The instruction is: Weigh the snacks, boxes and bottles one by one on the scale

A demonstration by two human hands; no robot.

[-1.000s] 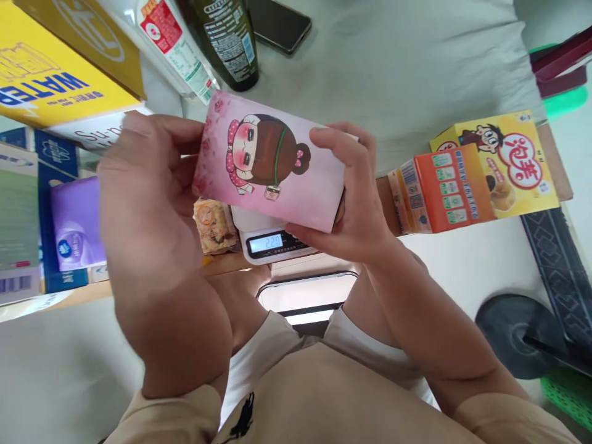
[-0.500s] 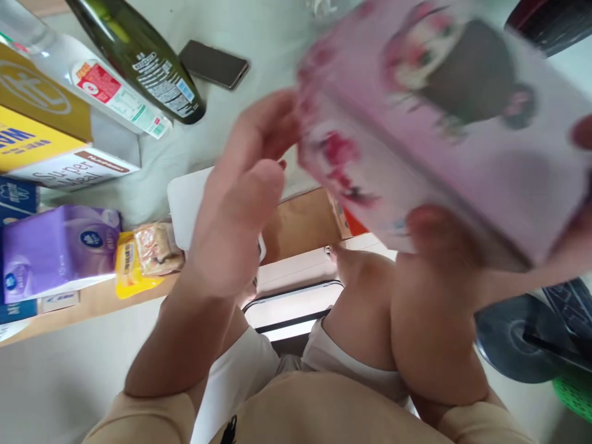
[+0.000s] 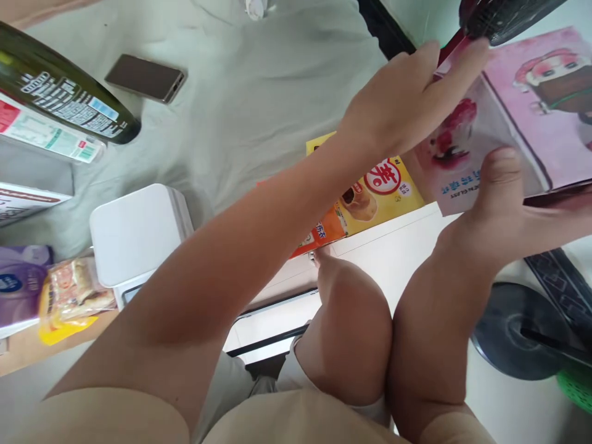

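Observation:
A pink cardboard box (image 3: 548, 139) printed with a cartoon face and red flowers is tilted at the right of the head view, its right end out of frame. My right hand (image 3: 497, 203) is closed on its near lower edge, the thumb against the printed side and the fingers underneath. Across the front reaches my left arm; my left hand (image 3: 398, 98) is at the box's far left corner, thumb along the edge. Its other fingers are mostly hidden. Just beyond these fingers lies a dark, rounded thing (image 3: 513, 18) with a dark red part.
On the covered table are a phone (image 3: 147, 78), a green bottle (image 3: 65, 92), a white device (image 3: 139, 237), a purple packet (image 3: 21, 277) and a wrapped snack (image 3: 78, 283). Yellow packaging (image 3: 383, 191) lies under my left forearm. A dark round base (image 3: 518, 333) stands at lower right.
The box has moved right. My left hand has swung from the box's left side to its far left corner. The view has turned right, uncovering the yellow packaging and white device.

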